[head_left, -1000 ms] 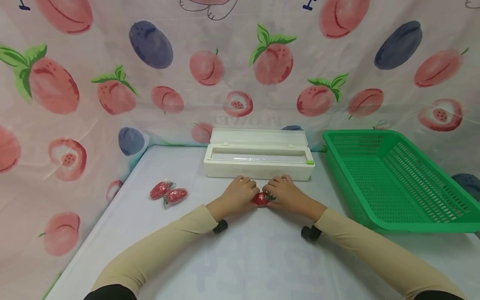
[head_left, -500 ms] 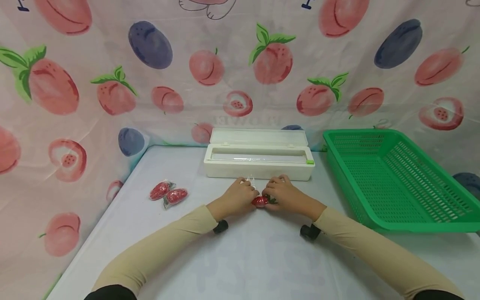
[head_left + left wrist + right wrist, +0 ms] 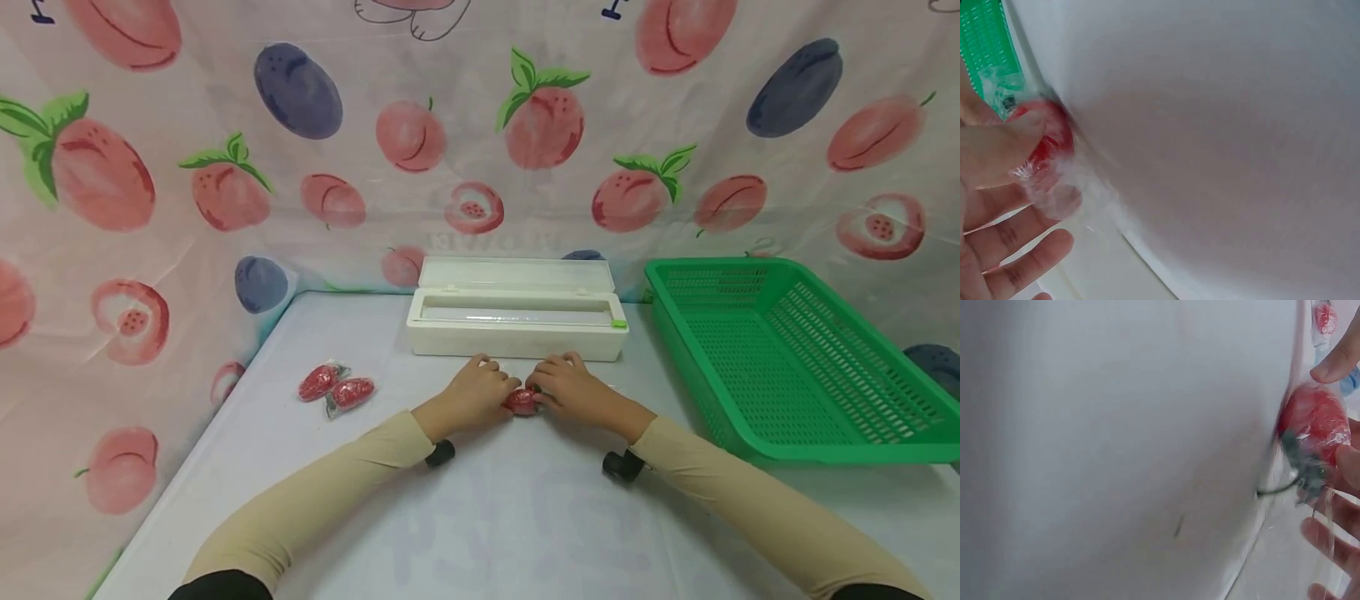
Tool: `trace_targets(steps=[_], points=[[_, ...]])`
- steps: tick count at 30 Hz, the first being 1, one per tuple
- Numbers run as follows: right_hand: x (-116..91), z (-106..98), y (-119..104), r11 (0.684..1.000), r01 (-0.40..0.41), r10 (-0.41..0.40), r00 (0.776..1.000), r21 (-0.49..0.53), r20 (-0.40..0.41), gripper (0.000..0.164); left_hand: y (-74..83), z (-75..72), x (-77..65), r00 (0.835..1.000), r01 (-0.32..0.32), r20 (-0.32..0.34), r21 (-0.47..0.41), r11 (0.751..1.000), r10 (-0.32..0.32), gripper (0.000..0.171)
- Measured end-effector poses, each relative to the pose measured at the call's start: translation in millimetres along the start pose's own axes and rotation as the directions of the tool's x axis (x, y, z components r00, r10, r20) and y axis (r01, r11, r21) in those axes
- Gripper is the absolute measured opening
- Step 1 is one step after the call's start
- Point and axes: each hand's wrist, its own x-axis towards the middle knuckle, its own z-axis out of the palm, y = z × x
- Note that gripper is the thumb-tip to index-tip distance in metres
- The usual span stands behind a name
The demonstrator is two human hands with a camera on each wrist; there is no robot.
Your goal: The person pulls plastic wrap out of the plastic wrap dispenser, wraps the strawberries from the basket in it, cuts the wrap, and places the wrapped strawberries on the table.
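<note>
At the middle of the table both hands hold a red strawberry wrapped in clear film. My left hand grips its left end; in the left wrist view the thumb presses on the red side, with crinkled cling film bunched at the fingertips. My right hand holds the other end between thumb and fingers. The right wrist view shows the film-covered strawberry with green leaves and a thin stem sticking out toward the table. Clear film also stretches past the fingers there.
Behind the hands stands a white cling film dispenser, its lid raised. Two wrapped strawberries lie at the left. A green plastic basket stands at the right. A fruit-printed cloth hangs behind the table.
Both hands stay nearly in place while the fingers work the film. The strawberry has turned slightly, and its green leaves are now mostly hidden by the right hand in the head view.
</note>
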Motion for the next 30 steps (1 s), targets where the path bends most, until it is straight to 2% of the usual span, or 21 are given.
trace_targets(steps=[5,8,11,15,22,26,30], points=[[1.8,3.1,-2.3,0.998,-0.056,0.056,0.998,-0.009,-0.007,0.017,2.3,-0.4,1.5,1.0,0.002,0.002,0.001,1.0,-0.002,0.034],[1.6,4.7,-1.2,0.997,-0.067,0.068,0.997,0.04,-0.028,0.028,2.4,1.4,1.7,1.0,0.012,0.028,0.001,1.0,-0.012,0.034],[1.7,4.1,-0.2,0.998,-0.043,0.044,0.999,0.04,-0.029,0.04,2.2,0.8,0.6,0.997,0.024,0.069,0.004,1.0,-0.024,0.039],[3.7,3.5,0.1,0.999,-0.003,0.003,1.0,-0.032,-0.01,0.039,2.1,-1.0,-1.5,0.995,0.034,0.099,0.01,0.999,-0.035,0.047],[5.4,0.4,-0.4,1.0,0.004,-0.003,0.999,-0.014,0.041,0.024,1.2,-2.8,-1.5,1.0,0.009,-0.004,0.039,0.999,-0.009,0.039],[6.3,-0.4,-0.3,1.0,-0.02,0.018,0.997,0.023,0.072,0.022,0.4,-1.5,-0.2,1.0,0.011,-0.03,0.02,1.0,-0.011,0.035],[7.2,-0.8,-1.1,0.996,-0.072,0.07,0.997,0.054,0.037,0.018,-0.2,0.0,1.6,0.998,0.022,-0.063,0.017,1.0,-0.021,0.028]])
